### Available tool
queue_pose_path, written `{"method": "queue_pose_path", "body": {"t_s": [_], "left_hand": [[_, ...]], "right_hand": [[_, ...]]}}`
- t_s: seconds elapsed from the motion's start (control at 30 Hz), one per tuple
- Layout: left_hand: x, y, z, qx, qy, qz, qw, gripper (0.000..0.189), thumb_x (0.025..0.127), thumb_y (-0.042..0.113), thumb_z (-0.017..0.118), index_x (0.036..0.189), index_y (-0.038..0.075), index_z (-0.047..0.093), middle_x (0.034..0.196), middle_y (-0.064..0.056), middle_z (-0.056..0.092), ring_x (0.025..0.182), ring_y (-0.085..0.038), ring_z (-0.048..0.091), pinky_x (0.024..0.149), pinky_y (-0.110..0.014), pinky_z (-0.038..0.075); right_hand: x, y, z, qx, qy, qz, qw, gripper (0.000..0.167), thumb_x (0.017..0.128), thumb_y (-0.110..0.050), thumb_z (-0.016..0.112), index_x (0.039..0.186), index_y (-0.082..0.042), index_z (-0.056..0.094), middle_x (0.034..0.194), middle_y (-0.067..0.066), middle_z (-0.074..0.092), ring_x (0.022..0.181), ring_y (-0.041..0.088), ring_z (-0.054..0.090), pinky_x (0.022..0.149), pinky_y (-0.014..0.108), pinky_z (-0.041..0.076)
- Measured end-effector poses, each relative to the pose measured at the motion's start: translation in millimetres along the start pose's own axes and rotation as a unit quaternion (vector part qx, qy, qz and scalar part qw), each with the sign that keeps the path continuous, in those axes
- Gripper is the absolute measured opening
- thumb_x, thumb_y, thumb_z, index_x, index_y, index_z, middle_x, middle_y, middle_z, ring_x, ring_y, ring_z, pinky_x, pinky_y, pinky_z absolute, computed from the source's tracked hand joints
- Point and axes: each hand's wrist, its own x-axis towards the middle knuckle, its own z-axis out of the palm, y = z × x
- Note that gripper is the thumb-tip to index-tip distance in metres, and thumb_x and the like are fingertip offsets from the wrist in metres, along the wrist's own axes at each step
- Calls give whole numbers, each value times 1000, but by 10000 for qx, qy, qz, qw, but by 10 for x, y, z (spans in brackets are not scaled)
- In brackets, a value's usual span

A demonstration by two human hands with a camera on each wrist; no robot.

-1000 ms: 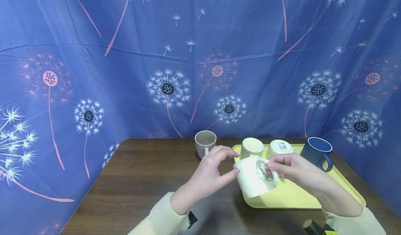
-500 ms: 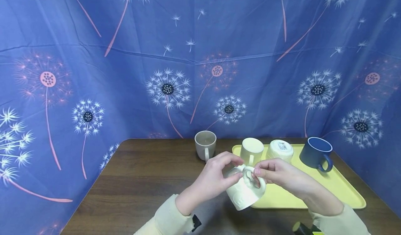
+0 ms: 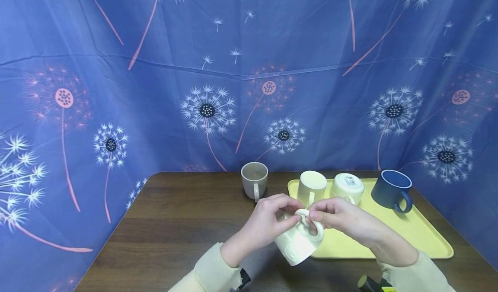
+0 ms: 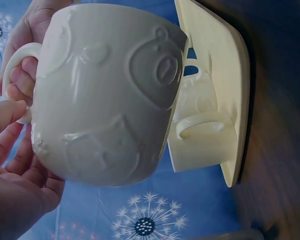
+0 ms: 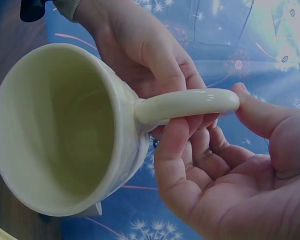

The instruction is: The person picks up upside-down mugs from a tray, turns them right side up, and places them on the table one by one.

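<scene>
Both hands hold a cream mug (image 3: 297,244), tilted, over the table beside the tray's left front corner. Raised animal-face shapes cover its side in the left wrist view. My left hand (image 3: 268,218) grips it at the far side, its thumb by the lower end of the handle (image 4: 21,60). My right hand (image 3: 346,218) pinches the handle between thumb and fingers. In the right wrist view the mug's mouth (image 5: 55,130) shows, with nothing inside.
A yellow tray (image 3: 393,235) on the right bears an upside-down cream mug (image 3: 313,184), an upside-down white mug (image 3: 347,188) with a label, and an upright dark blue mug (image 3: 391,189). A grey mug (image 3: 254,181) stands left of it on the wooden table (image 3: 175,227). Patterned blue cloth (image 3: 241,67) hangs behind.
The cream mug has moved left and toward me, off the tray's front left area, and has tilted further. My left hand, earlier at its side, now grips it nearer the handle.
</scene>
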Motion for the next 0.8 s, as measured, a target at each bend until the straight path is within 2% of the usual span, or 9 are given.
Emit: {"method": "queue_pose_path", "body": {"t_s": [0.13,0.33,0.53,0.7,0.8], "left_hand": [[-13,-19,16,-92,173,145,9997,16,82,7,71,97,7,68,87,-1,67,80,-7,60,74,-15,49],[-21,-17,29,-399,342,171,9985,14,82,4,70,96,6,68,86,-3,67,79,-8,61,72,-17,51],[-25,18,35,-317,479,248,9980,14,81,3,70,94,6,68,86,-2,67,78,-7,61,72,-17,51],[-40,47,30,-247,560,59,9981,14,80,4,72,93,8,68,83,0,66,76,-7,60,70,-16,50],[-52,64,22,-178,632,-52,9978,15,79,5,73,93,9,69,81,1,66,75,-8,60,68,-17,50]], "right_hand": [[18,4,-6,38,-14,29,10000,27,99,-12,45,99,12,57,87,-4,63,84,8,58,78,29,48],[35,-1,4,50,103,-42,9999,26,99,-12,44,96,10,57,84,-4,62,83,10,58,79,29,47],[19,-7,17,18,204,-108,9997,25,99,-12,45,94,8,58,82,-4,62,82,12,58,78,28,46],[20,-32,24,-181,267,-188,9993,26,100,-13,44,88,4,59,79,-2,62,83,15,58,79,26,44],[6,-53,20,-449,381,-144,9982,24,100,-13,45,91,2,61,81,1,64,83,15,59,79,26,45]]}}
